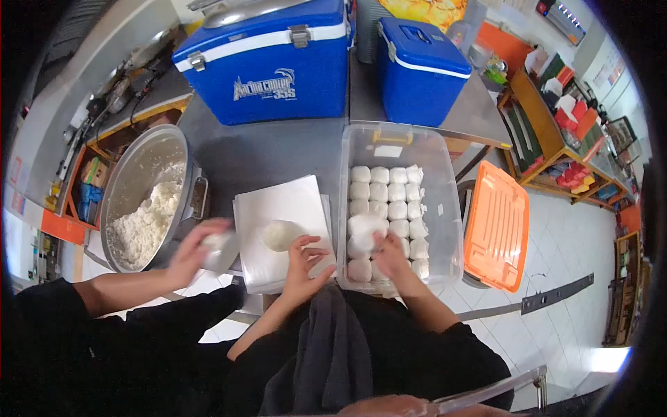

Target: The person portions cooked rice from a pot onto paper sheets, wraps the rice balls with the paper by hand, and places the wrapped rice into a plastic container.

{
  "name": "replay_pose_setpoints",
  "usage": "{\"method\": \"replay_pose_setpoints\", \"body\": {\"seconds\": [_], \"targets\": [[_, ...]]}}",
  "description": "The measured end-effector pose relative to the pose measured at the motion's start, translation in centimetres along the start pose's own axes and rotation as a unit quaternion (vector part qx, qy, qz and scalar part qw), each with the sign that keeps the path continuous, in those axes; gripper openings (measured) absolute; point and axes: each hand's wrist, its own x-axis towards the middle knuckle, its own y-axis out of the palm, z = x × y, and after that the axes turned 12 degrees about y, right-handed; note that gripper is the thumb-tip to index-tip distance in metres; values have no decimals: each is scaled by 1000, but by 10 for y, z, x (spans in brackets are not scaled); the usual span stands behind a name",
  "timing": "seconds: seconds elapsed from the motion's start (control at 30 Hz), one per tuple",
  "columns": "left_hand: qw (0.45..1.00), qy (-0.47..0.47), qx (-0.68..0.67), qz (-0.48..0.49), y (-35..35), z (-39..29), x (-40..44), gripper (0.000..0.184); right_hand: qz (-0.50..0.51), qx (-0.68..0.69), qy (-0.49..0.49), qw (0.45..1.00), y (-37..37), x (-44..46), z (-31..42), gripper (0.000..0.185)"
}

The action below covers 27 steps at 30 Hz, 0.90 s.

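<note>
My left hand (306,267) is over the lower right of a stack of white paper sheets (278,194), fingers apart and holding nothing. Just beside its fingertips, a rounded mound of white rice (279,236) sits on the top sheet. My right hand (394,258) reaches over a clear plastic box (453,201), its fingers closed on a white wrapped packet (367,226) that is blurred by motion. Rows of similar white packets (398,191) fill part of the box below.
At left, a co-worker's hand (187,257) holds a whitish cup (221,251) beside a large metal pot (174,142) of rice. Two blue coolers (278,66) stand behind. An orange lid (497,222) lies right of the box.
</note>
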Motion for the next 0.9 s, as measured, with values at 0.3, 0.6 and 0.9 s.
{"method": "replay_pose_setpoints", "body": {"seconds": [0.3, 0.6, 0.9], "targets": [[997, -9, 68, -46, -43, -14, -18, 40, -266, -272, -158, 911, -87, 158, 20, 58], [978, -118, 69, -155, -76, -25, -58, 29, -101, -361, 59, 925, -94, 248, -13, 67], [971, -130, 61, -189, -87, -13, -67, 23, -180, -427, 69, 883, -74, 261, -42, 57]]}}
